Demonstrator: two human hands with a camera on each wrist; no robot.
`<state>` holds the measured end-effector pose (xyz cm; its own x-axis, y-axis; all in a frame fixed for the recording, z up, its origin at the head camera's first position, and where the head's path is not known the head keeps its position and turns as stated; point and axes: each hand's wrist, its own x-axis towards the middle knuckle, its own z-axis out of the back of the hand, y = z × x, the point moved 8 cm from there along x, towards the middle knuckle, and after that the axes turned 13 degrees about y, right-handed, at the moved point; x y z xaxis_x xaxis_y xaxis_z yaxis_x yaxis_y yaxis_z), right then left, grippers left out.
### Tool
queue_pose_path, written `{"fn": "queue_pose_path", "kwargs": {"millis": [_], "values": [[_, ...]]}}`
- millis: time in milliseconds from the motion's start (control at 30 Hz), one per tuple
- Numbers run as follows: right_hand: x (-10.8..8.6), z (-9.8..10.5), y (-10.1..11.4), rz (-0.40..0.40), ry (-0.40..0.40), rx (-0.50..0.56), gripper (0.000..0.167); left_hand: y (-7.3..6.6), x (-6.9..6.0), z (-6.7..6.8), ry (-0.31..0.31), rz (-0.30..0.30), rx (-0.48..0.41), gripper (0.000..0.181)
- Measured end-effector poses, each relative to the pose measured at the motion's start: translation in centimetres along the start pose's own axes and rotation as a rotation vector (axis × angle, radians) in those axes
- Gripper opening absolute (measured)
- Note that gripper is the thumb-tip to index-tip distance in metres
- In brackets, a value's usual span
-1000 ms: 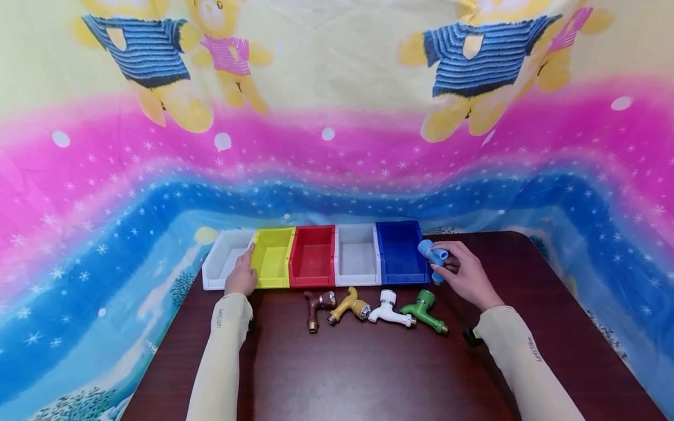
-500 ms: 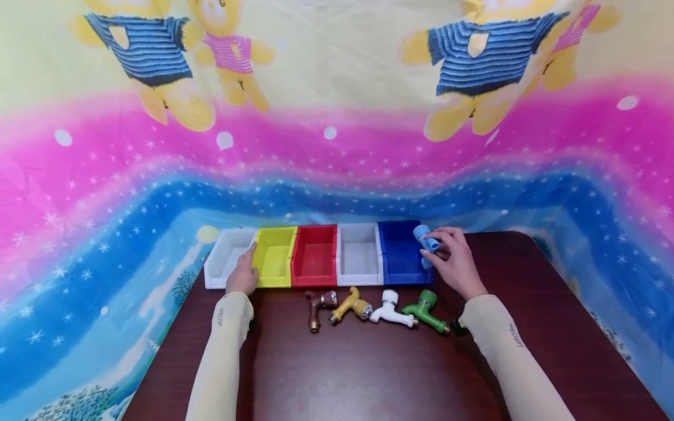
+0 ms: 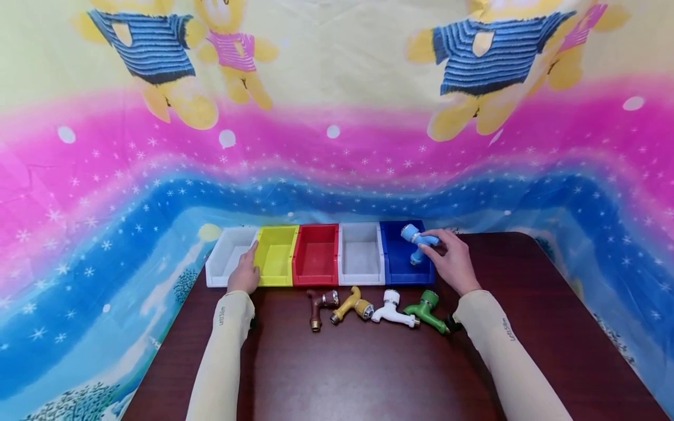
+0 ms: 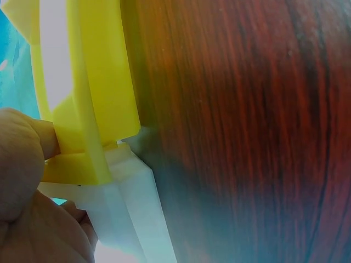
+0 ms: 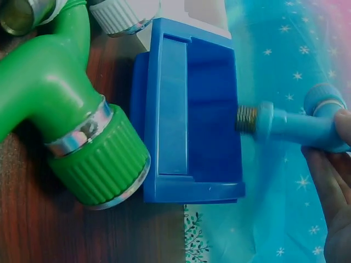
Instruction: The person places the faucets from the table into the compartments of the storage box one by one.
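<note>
across the bench (image 3: 342, 374) we counted five bins in one touching row, from left to right: one white bin (image 3: 225, 254), one yellow bin (image 3: 277, 255), one red bin (image 3: 317, 251), a second white bin (image 3: 360, 251) and one blue bin (image 3: 394, 257).

we counted five taps too. four lay before the bins: one brown tap (image 3: 316, 302), one yellow tap (image 3: 348, 302), one white tap (image 3: 389, 313) and one green tap (image 3: 423, 312). the fifth, a blue tap (image 3: 418, 238), hung over the blue bin, its one threaded end pointing down near the rim.

our right hand (image 3: 454, 260) had thumb and fingers clamped on that blue tap. our left hand (image 3: 244, 273) straddled the adjoining walls of the first white bin and the yellow bin, pinching them. behind, one cloth (image 3: 337, 76) showed four printed bears.
</note>
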<state>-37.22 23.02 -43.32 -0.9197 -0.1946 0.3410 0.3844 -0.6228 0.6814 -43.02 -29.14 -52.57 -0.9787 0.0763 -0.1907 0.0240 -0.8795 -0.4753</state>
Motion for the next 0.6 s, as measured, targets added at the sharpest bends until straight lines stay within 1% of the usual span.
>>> {"fn": "queue_pose_path", "kwargs": {"millis": [167,267,433,600], "values": [[0.1,0.1,0.1,-0.045,-0.01,-0.035,0.026,0.1,0.0,-0.1,0.007,0.005,-0.003,0.071],[0.2,0.0,-0.1,-0.072,-0.004,-0.023,0.028,0.3,0.1,-0.1,0.009,0.014,-0.009,0.071],[0.5,-0.1,-0.7,-0.092,-0.001,0.065,0.03,0.5,0.2,-0.1,0.008,0.021,-0.008,0.072],[0.8,-0.5,-1.1,-0.101,0.024,0.176,0.03,0.5,0.2,0.0,0.004,0.017,-0.006,0.072]]}}
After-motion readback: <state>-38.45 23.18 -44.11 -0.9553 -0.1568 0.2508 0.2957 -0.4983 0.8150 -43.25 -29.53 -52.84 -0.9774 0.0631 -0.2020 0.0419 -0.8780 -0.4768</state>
